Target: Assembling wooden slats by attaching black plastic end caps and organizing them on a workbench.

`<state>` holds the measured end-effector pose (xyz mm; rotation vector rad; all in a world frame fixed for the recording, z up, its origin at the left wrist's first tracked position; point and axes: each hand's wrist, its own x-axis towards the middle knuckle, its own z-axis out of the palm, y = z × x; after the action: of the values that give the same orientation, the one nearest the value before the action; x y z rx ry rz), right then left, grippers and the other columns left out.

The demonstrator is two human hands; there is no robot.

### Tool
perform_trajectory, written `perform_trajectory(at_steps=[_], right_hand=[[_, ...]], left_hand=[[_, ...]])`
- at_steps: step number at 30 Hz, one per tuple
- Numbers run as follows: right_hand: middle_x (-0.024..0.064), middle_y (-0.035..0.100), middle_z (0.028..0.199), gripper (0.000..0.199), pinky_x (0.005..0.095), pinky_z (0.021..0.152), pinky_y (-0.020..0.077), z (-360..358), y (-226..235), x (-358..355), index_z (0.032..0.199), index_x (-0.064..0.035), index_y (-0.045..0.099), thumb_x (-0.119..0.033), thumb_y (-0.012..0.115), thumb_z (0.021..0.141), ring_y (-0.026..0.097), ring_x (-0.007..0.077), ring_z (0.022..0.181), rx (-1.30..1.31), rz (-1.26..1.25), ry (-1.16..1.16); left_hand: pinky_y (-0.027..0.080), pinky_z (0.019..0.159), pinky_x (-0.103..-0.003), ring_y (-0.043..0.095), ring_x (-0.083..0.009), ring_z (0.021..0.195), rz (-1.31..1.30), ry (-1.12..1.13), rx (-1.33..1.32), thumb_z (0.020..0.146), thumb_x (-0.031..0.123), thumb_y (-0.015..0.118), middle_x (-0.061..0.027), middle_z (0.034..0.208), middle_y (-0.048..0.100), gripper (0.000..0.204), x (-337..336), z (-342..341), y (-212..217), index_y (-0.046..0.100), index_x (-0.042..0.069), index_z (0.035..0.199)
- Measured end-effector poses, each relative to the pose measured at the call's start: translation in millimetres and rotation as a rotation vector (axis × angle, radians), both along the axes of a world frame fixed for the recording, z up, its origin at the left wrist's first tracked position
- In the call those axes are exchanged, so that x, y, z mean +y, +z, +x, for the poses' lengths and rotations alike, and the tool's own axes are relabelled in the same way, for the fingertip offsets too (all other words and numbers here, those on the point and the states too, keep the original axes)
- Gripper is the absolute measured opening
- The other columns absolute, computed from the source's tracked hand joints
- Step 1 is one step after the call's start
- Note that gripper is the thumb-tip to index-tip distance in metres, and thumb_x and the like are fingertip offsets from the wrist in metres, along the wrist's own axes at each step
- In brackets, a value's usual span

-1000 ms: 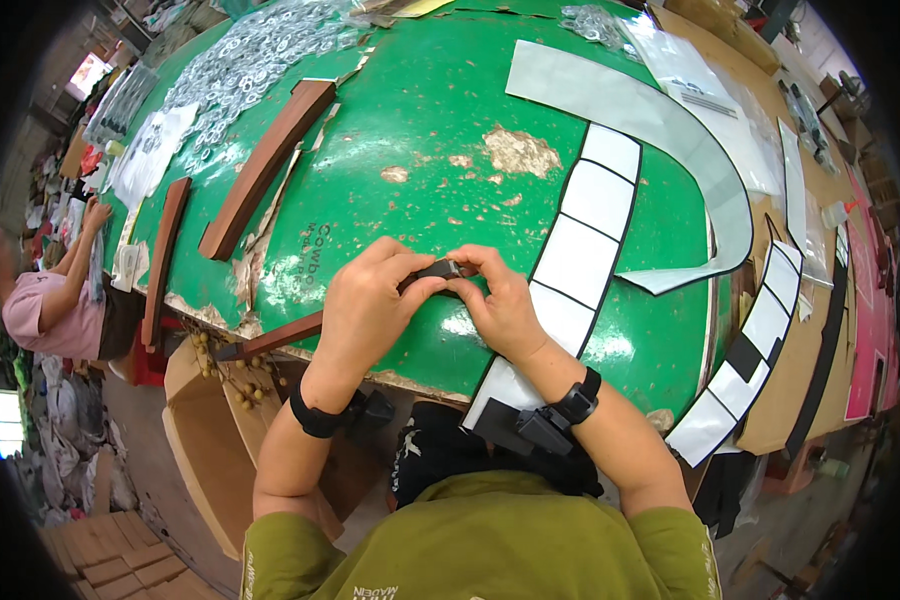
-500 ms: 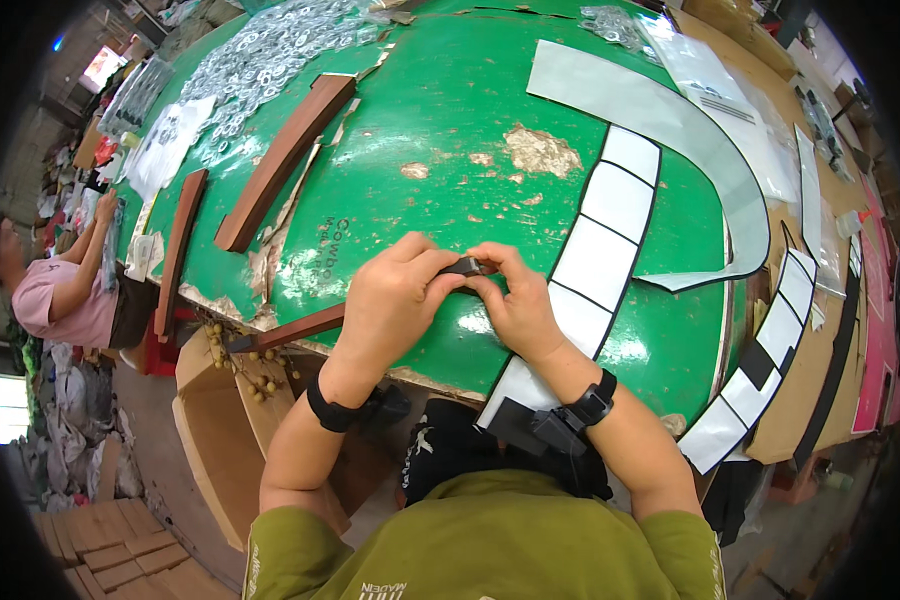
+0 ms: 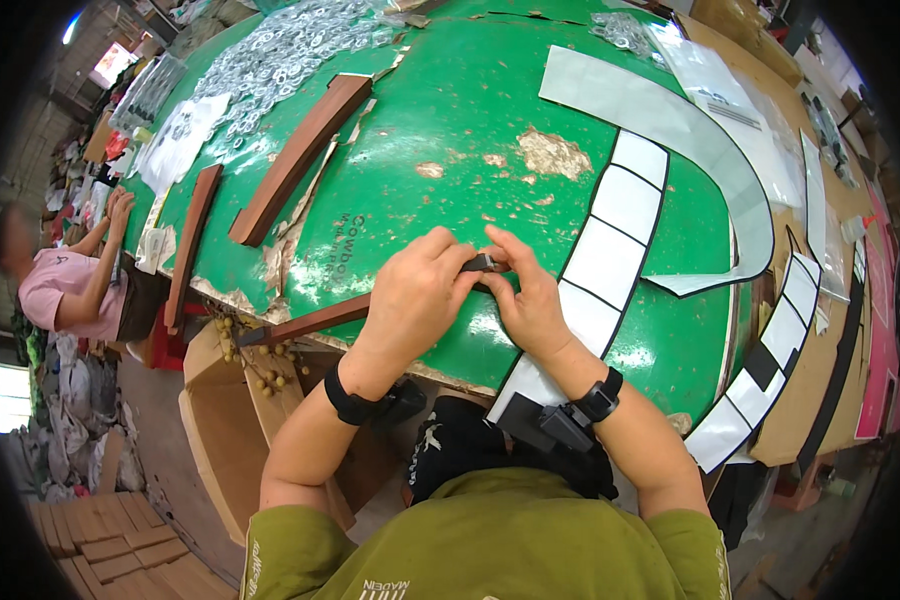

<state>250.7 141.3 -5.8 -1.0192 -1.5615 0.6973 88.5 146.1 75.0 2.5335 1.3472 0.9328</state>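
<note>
A long brown strap [image 3: 320, 320] slants up from the table's front edge and passes beneath my left hand [image 3: 420, 295]. My left fingers are closed around it, thumb against the bent fingers. Its dark end [image 3: 482, 263] pokes out between my two hands. My right hand [image 3: 533, 308] has its thumb and a bent finger at that end, while the index finger points up and away. What lies behind the fingers is hidden. Just right of my right hand runs a white strip with black cross lines [image 3: 602, 255].
A curved grey-white band [image 3: 710, 130] lies beyond the strip. Brown bundles [image 3: 305, 155] rest at the left, near a heap of metal rings [image 3: 280, 55]. A cardboard box [image 3: 215, 430] stands below the green table's edge [image 3: 430, 378]. Another person [image 3: 75, 285] is at the far left.
My right index finger has lifted off the strap's end and straightened upward. Both hands stay together at the strap. The whole view has shifted slightly.
</note>
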Motion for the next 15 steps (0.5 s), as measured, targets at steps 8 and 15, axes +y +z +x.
perform_trajectory(at_steps=[8, 15], right_hand=[[0.0129, 0.068, 0.106, 0.046, 0.0381, 0.077, 0.0567, -2, 6, 2, 0.128, -0.0167, 0.067, 0.005, 0.062, 0.088, 0.067, 0.0315, 0.092, -0.15, 0.181, 0.024], [0.0126, 0.068, 0.105, 0.044, 0.0369, 0.074, 0.0583, -5, 9, 3, 0.126, -0.0147, 0.068, 0.006, 0.062, 0.087, 0.068, 0.03, 0.089, -0.127, 0.19, 0.058]], left_hand=[[0.053, 0.066, -0.04, 0.066, -0.0304, 0.08, -0.091, 0.14, -0.17, 0.078, 0.015, 0.082, -0.0108, 0.094, 0.064, 0.029, -8, -4, -21, 0.065, 0.001, 0.098], [0.054, 0.064, -0.037, 0.067, -0.0278, 0.076, -0.075, 0.085, -0.302, 0.08, 0.012, 0.08, -0.0104, 0.09, 0.065, 0.024, -7, -13, -26, 0.066, 0.002, 0.096]])
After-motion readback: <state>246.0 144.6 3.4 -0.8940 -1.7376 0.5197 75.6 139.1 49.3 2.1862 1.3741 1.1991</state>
